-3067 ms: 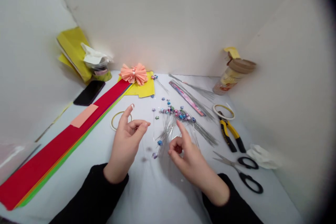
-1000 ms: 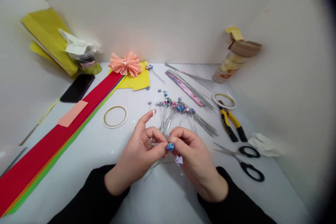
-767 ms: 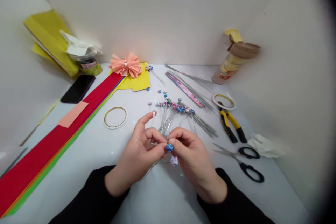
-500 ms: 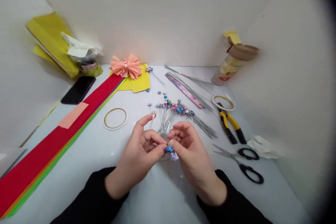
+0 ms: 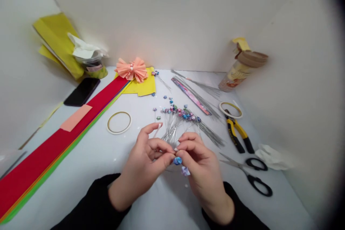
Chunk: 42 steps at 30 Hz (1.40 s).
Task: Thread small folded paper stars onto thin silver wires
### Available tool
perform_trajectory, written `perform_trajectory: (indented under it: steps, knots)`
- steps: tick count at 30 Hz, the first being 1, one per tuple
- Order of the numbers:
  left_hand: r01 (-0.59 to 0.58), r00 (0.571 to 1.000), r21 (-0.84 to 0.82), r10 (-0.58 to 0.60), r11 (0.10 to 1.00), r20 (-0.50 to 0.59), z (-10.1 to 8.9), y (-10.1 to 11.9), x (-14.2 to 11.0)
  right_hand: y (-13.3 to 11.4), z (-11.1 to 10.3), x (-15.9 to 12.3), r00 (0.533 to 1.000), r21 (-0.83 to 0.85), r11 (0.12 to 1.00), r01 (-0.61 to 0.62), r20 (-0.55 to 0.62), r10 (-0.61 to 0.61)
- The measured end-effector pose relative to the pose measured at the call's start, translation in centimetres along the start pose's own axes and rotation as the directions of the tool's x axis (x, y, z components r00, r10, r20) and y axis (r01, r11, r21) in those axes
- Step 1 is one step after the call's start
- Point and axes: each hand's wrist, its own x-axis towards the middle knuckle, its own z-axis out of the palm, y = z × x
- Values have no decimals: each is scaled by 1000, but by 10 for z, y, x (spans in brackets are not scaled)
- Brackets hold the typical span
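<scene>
Two hands, the left hand (image 5: 141, 167) and the right hand (image 5: 202, 170), pinch a light, crushable blue paper star (image 5: 177, 160) between their fingertips, best held gently.

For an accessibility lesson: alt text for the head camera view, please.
Left hand and right hand meet at a blue folded star over a white table. Star-tipped wires lie behind them, with pliers and scissors to the right.

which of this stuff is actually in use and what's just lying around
In use: left hand, right hand, blue paper star, lilac paper star, bunch of star-tipped wires.

Lying about: yellow-handled pliers, black-handled scissors, tape roll, black phone, red paper strips.
</scene>
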Motion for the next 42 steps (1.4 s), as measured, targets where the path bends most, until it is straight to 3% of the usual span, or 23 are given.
perform_trajectory:
  steps: [9,18,30,42]
  knots:
    - [35,999,21,-35,999,2,1,0,0,0,2,-1,1000,63,998,-31,8,31]
    - [27,998,8,-27,1000,-49,2,6,2,-2,0,0,1000,-10,1000,-3,10,3]
    - [121,992,1,-121,993,-35,2,11,5,-9,4,1,999,-115,993,13,-45,-18]
    - [47,996,160,-34,986,-88,2,4,3,-10,3,-2,994,-320,945,66,-65,-91]
